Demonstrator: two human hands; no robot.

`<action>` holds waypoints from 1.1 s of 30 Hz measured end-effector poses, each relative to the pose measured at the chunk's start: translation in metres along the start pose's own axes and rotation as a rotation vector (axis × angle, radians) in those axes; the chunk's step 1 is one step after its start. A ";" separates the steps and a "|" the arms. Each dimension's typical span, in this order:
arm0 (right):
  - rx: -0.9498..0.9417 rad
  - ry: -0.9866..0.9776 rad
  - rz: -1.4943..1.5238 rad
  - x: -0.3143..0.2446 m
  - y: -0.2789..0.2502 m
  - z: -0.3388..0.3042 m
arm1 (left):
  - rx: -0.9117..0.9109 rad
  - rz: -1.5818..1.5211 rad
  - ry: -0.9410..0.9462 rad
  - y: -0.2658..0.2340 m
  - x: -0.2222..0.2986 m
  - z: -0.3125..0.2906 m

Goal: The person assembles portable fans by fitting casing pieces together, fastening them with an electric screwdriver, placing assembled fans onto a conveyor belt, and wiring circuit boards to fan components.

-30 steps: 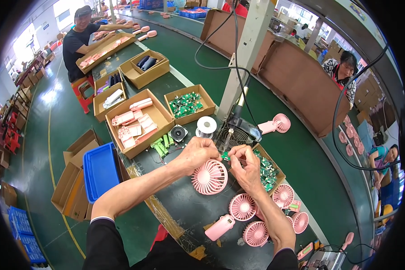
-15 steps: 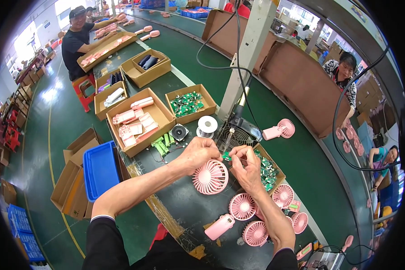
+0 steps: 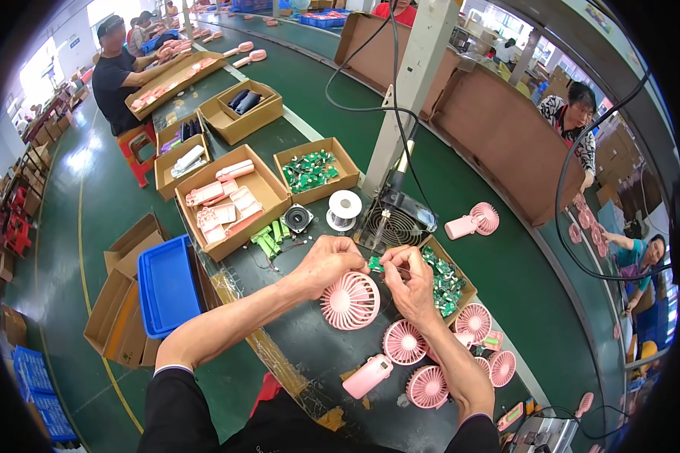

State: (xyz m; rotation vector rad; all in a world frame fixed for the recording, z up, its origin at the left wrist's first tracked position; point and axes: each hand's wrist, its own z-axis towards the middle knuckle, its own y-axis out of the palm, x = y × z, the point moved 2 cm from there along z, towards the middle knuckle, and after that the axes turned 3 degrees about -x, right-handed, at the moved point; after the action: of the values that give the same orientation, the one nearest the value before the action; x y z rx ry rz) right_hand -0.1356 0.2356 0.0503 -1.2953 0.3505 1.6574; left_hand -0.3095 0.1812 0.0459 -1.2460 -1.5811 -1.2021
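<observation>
A small green circuit board (image 3: 375,263) is between the fingertips of both my hands, just in front of the soldering iron (image 3: 384,225) on its stand. My left hand (image 3: 331,260) is closed in a pinch at the board's left edge. On its right, my right hand (image 3: 409,281) pinches too; what its fingertips grip is too small to make out, perhaps a thin wire. Below my left hand lies a round pink fan head (image 3: 350,300), its grille facing up. A carton of green circuit boards (image 3: 444,281) stands beside my right hand, partly covered by it.
Solder spool (image 3: 344,210), round speaker (image 3: 298,219) and green battery cells (image 3: 267,240) lie beyond my left hand. Behind are cartons of pink shells (image 3: 230,200) and boards (image 3: 311,172). Several pink fans (image 3: 428,386) sit around my right forearm. A post (image 3: 412,90) with cables rises ahead.
The circuit board and my fingertips have shifted slightly, still close together. The whole view has moved a little. At the far right, a co-worker in teal has stretched an arm toward the pink parts.
</observation>
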 end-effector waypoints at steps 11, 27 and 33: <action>0.028 -0.013 -0.020 -0.003 0.000 -0.003 | 0.005 -0.087 0.029 0.005 -0.006 -0.007; -0.024 0.044 0.044 -0.003 -0.002 -0.005 | -0.069 -0.079 0.054 0.005 -0.005 -0.010; -0.047 0.060 0.037 -0.004 -0.003 -0.005 | -0.076 -0.066 0.031 0.003 -0.003 -0.010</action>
State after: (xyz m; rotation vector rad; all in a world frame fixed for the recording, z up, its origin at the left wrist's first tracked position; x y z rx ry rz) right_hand -0.1303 0.2312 0.0526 -1.3832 0.3757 1.6686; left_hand -0.3054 0.1711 0.0465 -1.2250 -1.5775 -1.3281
